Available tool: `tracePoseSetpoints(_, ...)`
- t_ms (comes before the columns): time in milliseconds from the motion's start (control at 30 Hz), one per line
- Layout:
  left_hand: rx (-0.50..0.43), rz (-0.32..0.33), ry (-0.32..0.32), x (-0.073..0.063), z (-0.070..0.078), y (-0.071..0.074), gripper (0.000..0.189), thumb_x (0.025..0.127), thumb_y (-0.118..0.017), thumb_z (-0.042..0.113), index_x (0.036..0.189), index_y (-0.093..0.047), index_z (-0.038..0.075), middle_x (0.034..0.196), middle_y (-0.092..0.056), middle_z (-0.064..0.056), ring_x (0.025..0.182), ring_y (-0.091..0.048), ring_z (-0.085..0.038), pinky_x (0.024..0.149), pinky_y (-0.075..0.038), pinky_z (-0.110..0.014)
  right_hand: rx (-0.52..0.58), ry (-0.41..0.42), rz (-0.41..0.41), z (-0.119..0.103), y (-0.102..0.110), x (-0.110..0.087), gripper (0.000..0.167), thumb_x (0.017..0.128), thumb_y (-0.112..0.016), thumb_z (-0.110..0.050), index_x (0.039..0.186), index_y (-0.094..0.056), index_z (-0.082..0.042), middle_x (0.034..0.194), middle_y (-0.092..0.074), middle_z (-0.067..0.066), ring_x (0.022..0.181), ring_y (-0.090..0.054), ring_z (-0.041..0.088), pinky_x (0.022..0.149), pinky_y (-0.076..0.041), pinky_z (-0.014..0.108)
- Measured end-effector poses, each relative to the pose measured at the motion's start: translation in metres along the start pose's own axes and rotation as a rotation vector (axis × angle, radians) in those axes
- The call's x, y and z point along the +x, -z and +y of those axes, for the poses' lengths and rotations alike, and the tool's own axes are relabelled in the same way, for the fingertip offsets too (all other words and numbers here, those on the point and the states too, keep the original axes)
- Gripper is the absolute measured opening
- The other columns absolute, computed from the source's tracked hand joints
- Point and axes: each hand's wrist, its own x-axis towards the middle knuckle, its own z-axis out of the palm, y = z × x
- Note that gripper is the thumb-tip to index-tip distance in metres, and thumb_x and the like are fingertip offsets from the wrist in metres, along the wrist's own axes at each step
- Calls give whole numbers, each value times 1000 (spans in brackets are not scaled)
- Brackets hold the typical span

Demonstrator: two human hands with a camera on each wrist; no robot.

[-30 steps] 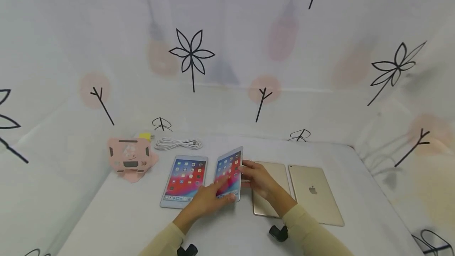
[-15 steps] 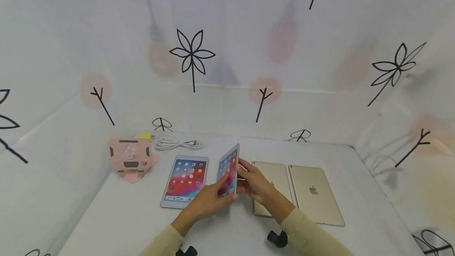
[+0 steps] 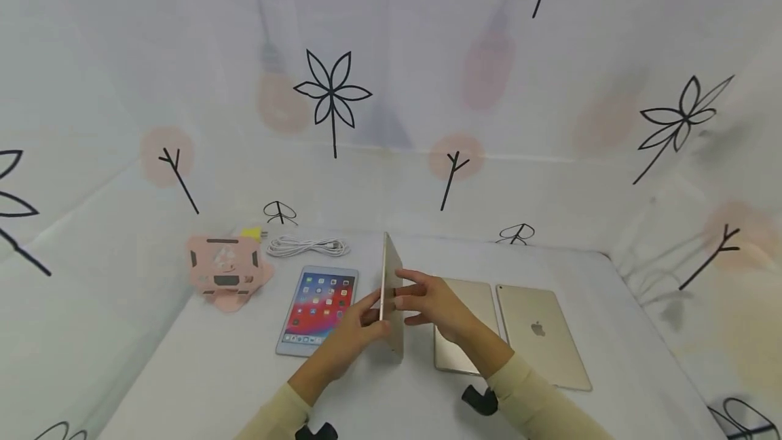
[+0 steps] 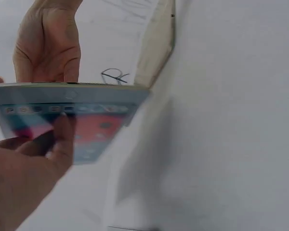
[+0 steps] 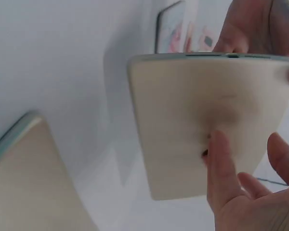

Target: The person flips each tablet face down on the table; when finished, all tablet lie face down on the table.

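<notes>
A tablet with a gold back (image 3: 392,262) stands nearly edge-on above the white table in the head view. My left hand (image 3: 345,348) pinches its left edge, the thumb on the near side and fingers over the lit screen (image 4: 96,127), as the left wrist view shows. My right hand (image 3: 444,307) touches the tablet's gold back (image 5: 171,125) with extended fingers; its thumb is apart from the tablet in the right wrist view. Another tablet with a lit screen (image 3: 320,304) lies face up, just left of the held one, partly behind my left hand.
Two gold tablets lie face down at right: one (image 3: 473,294) partly covered by my right forearm, the other (image 3: 544,338) beside it. Back left are a pink tablet case (image 3: 204,260), a yellow plug adapter (image 3: 251,233) and a coiled white cable (image 3: 305,247). Patterned cloth (image 3: 391,189) hangs behind.
The held tablet has turned from showing its screen to nearly edge-on, its gold back now facing right. My right fingers have shifted from its right edge onto the back.
</notes>
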Motion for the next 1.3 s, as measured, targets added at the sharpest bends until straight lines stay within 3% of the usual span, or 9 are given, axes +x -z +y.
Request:
tracePoseSetpoints(100,-178,15,-2,-2,-6,5,77,97,-62,16,162,-22,5,157,-39,-24,140,-46,-42,114,-39,-55,-87,9,11,5,9,4,69,92,-74,-14,153,-44,-4,144,-54,25,124,-61,41,94,-56,55)
tracePoseSetpoints(200,-314,20,-19,-4,-12,8,78,94,-59,9,162,-21,4,157,-41,-25,138,-50,-38,112,-42,-49,-147,-32,71,15,20,8,77,87,-79,-13,154,-43,-7,151,-48,24,127,-57,42,93,-56,51)
tracePoseSetpoints(300,-396,-3,-39,-5,-18,15,76,94,-55,4,161,-19,2,154,-43,-27,132,-57,-31,107,-48,-43,-141,-99,97,23,31,16,89,84,-82,-9,159,-35,-11,141,-52,25,110,-64,34,82,-59,42)
tracePoseSetpoints(400,-418,-22,-40,-3,-25,22,73,95,-54,0,160,-20,-1,151,-47,-27,125,-63,-25,103,-51,-37,-111,-131,65,28,41,21,97,84,-81,-4,163,-24,-12,118,-55,21,85,-64,25,71,-59,36)
tracePoseSetpoints(467,-378,-16,-21,-2,-29,28,71,95,-57,0,158,-24,-3,146,-52,-27,119,-66,-24,99,-54,-33,-128,-118,41,30,46,22,100,85,-80,-2,164,-19,-10,108,-53,18,78,-63,21,69,-59,35)
tracePoseSetpoints(633,-189,21,54,2,-38,35,74,88,-71,1,152,-35,-10,119,-56,-17,106,-61,-21,88,-57,-25,-227,-104,66,37,50,23,104,82,-82,-2,163,-17,-6,103,-53,16,75,-61,18,67,-59,32)
tracePoseSetpoints(900,295,102,90,5,-45,31,77,82,-82,6,146,-44,-13,91,-59,-7,80,-58,-17,68,-53,-20,-335,-114,124,54,45,25,105,78,-86,-3,162,-24,-6,100,-56,14,65,-59,17,60,-58,31)
tracePoseSetpoints(1033,389,109,87,6,-43,28,74,82,-82,6,144,-46,-13,87,-58,-5,78,-56,-17,64,-49,-20,-353,-141,138,59,42,26,105,77,-86,-3,162,-24,-7,99,-56,12,64,-59,17,60,-58,32)
tracePoseSetpoints(1300,457,121,81,4,-39,25,58,84,-78,2,135,-55,-14,83,-57,-4,76,-54,-17,61,-47,-21,-381,-159,151,61,40,29,103,78,-85,-1,161,-25,-5,94,-57,10,62,-58,16,60,-59,32)
